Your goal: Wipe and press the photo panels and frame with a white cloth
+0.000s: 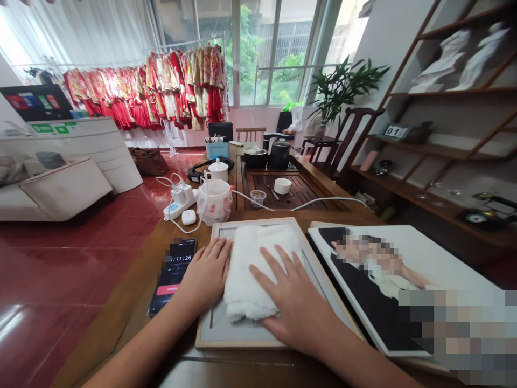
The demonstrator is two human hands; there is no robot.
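A folded white towel point(246, 264) lies on a framed panel point(226, 334) with a pale wooden border, flat on the brown table. Spread across the towel's right side, my right hand point(288, 293) rests with its fingers apart and its thumb at the lower edge. My left hand point(210, 267) lies flat along the panel's left edge, fingertips beside the towel, fingers stretched out. Neither hand grips anything. Left of that hand is a phone point(173, 280) showing a running timer, partly covered by my left forearm.
A printed photo panel point(363, 323) lies to the right. Beyond the frame stand a white cup in a plastic bag point(214, 202), a power strip point(180, 202), an earbud case point(188, 217) and a tea tray point(307, 188) with a small white bowl point(282, 186). A cable crosses the table.
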